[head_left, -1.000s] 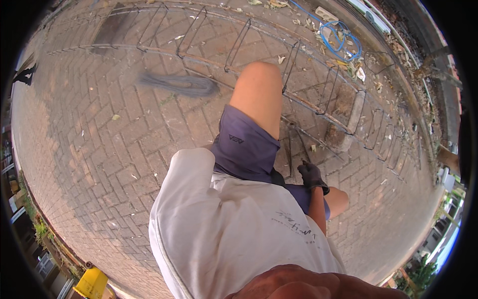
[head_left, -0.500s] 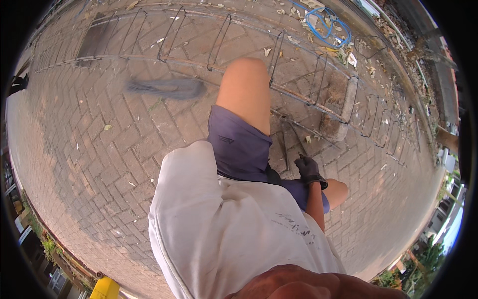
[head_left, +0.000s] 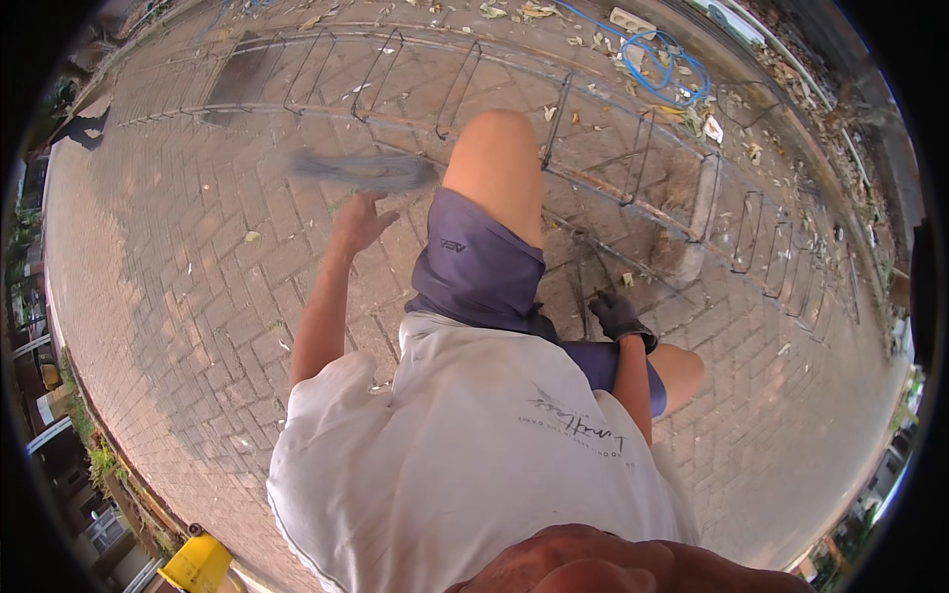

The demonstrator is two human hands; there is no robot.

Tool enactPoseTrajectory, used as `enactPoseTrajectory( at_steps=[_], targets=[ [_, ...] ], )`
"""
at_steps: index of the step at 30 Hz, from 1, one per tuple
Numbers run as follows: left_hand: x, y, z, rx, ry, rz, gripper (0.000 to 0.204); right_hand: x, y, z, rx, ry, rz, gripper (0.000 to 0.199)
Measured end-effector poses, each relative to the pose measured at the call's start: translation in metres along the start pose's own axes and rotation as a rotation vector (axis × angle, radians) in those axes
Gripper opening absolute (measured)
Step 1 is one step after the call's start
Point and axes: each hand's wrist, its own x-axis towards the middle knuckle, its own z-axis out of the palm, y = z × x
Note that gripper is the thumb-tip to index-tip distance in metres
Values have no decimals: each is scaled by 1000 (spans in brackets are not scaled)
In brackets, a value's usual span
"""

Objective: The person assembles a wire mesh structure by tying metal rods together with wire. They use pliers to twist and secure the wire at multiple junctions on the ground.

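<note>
My bare left hand is over the paving at the left of my raised knee, its fingers apart and nothing in it. Just beyond its fingertips lies a looped bundle of thin grey wire. By my lower leg, my right hand wears a dark glove and is closed. A small dark tip pokes out of its fingers, too little to name. Dark thin bars lie on the ground beside it. Ahead of both hands stretches a long rebar cage with square stirrups, rusty along its bars.
A concrete block stands under the cage at the right. Past the cage lie a coiled blue hose and dry leaves. At the far left a dark flat board lies by the cage. Something yellow shows at the lower left.
My left arm has come into view, its open hand stretched forward toward the wire bundle. The right hand stays closed in about the same place. The whole view has shifted slightly.
</note>
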Motion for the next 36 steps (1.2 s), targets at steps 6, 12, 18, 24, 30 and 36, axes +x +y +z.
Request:
enactPoseTrajectory(
  at_steps=[6, 12, 18, 24, 30, 36],
  targets=[
    [-60, 78, -140, -146, -394, 72, 31, 9, -13, -6, 28, -66, 15, 56],
    [-129, 201, -174, -1407, -351, 547, 51, 1, -25, -18, 108, -95, 82, 58],
    [-110, 194, -243, -876, 759, 267, 74, -2, -20, -15, 172, -21, 29, 41],
    [-5, 69, -157, -314, 933, 33, 62, -3, -20, -16, 142, -53, 63, 42],
    [90, -4, 88, 59, 224, -220, 31, -22, -29, -20, 277, 25, 139, 44],
    [106, 28, 172, 30, 239, -319, 20, -38, -29, -18, 221, 41, 262, 58]
  ],
)
